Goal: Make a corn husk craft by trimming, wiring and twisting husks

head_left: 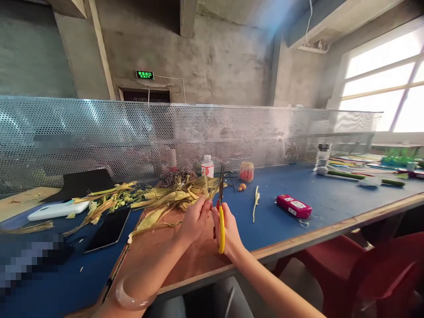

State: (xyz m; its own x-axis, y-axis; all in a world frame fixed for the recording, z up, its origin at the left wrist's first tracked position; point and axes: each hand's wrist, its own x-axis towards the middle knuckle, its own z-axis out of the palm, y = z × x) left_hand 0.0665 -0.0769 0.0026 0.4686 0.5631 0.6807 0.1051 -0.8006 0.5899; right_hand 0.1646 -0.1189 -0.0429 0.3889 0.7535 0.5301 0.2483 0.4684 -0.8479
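My left hand (194, 221) is closed, its fingertips pinching a dried corn husk (206, 189) that points upward. Right beside it, my right hand (231, 227) grips scissors with yellow handles (221, 229), their dark blades pointing up. The blades look nearly closed and stand just right of the held husk; whether they touch it I cannot tell. Behind and left of my hands lies a loose pile of dry yellowish husks (168, 196), partly over a brown board (149, 256). My fingers hide the lower end of the held piece.
A white bottle (207, 168), a jar (247, 171) and a small orange-brown thing (242, 187) stand behind my hands. To the right lie a pale strip (256, 201) and a magenta pack (293, 206). Phones (109, 229) lie left. A perforated metal screen (192, 132) closes the table's back.
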